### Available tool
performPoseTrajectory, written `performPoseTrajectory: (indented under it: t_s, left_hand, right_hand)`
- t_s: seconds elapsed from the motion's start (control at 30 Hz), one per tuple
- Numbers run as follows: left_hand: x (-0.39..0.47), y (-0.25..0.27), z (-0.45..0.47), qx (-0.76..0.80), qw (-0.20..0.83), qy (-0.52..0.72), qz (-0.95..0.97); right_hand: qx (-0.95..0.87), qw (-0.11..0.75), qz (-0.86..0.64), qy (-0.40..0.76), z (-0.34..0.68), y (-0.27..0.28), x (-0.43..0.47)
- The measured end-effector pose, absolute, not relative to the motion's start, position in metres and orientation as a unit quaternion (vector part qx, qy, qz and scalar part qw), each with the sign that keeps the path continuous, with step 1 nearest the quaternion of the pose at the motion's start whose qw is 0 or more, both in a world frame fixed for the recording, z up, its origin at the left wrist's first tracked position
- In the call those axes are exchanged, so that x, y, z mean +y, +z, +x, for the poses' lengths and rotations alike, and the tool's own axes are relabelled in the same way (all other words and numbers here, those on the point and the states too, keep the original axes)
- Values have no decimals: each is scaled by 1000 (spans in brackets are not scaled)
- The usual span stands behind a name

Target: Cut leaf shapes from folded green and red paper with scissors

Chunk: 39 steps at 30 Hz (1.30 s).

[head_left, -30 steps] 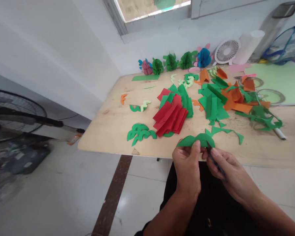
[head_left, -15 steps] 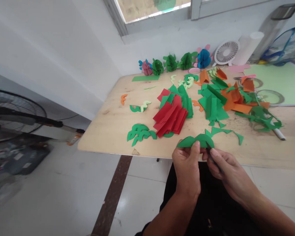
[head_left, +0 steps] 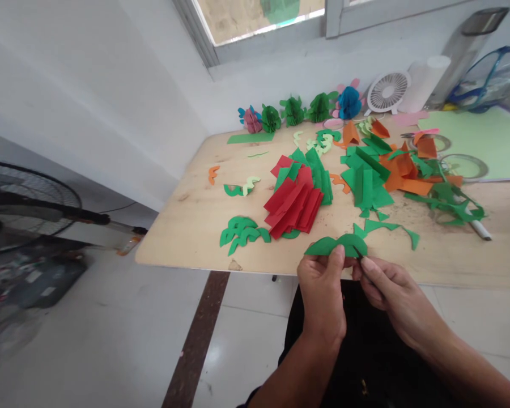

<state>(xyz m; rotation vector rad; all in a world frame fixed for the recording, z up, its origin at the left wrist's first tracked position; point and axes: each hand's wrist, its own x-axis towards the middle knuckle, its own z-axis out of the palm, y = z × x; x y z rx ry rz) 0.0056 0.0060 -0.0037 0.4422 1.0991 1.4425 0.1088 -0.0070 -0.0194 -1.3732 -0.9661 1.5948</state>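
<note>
A curved green paper piece [head_left: 335, 245] is held just over the near edge of the wooden table [head_left: 187, 226]. My left hand [head_left: 323, 294] pinches it from below, thumb on its middle. The fingertips of my right hand [head_left: 389, 292] close on the paper's right end. On the table just beyond lie a fanned pile of red folded paper [head_left: 295, 201], several green curved cutouts [head_left: 242, 231] to the left, and a thin green offcut [head_left: 386, 228] to the right.
Folded green paper [head_left: 365, 181], orange scraps [head_left: 408, 175] and a marker pen [head_left: 478, 228] lie further right. Paper balls [head_left: 293, 110] and a small white fan [head_left: 386, 90] line the wall. A light green mat [head_left: 480, 136] fills the far right. A floor fan [head_left: 21, 204] stands left.
A thin dark tool that showed in my right hand is now hidden under the fingers. Both hands have risen slightly toward the table edge with the green piece.
</note>
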Motion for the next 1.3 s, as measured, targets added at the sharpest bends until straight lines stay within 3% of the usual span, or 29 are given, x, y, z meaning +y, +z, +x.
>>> performPoseTrajectory:
  t_s: [0.33, 0.67, 1.0, 1.13, 1.3]
  left_hand:
    - [7, -2, -6, 486, 603, 600, 202]
    - [9, 0, -15, 482, 611, 580, 240]
    - [22, -1, -39, 512, 636, 476, 328]
    - [19, -4, -32, 493, 651, 519, 251]
    - [14, -7, -14, 440, 671, 590, 92]
  right_hand:
    - [-468, 322, -553, 610, 122, -12, -1]
    - [-478, 299, -560, 607, 128, -14, 4]
    - [-529, 253, -573, 573, 138, -8, 12]
    - [-496, 279, -558, 605, 136, -13, 7]
    - [-443, 380, -547, 600, 129, -21, -4]
